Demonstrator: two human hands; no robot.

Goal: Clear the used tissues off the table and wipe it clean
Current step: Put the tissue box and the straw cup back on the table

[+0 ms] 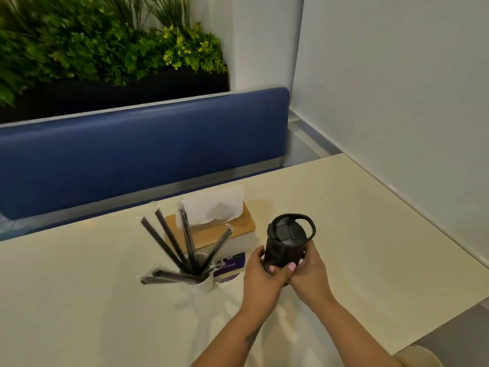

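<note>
A blue bench back (143, 152) runs along the far side, toward ten o'clock, with a planter of greenery (105, 46) above it. The cream table (370, 234) fills the near ground. Near its middle, at about eleven o'clock from the hands, sits a tissue box (211, 234) with a wooden lid and a white tissue (214, 207) standing up out of it. Just at seven o'clock of the box, a white cup (203, 283) holds dark wrapped straws (169, 242) fanned outward. At three o'clock of the box, both hands wrap a dark bottle (287, 242) with a loop-handled lid: the left hand (260, 276) curls round its lower body, the right hand (311, 271) grips the opposite side.
</note>
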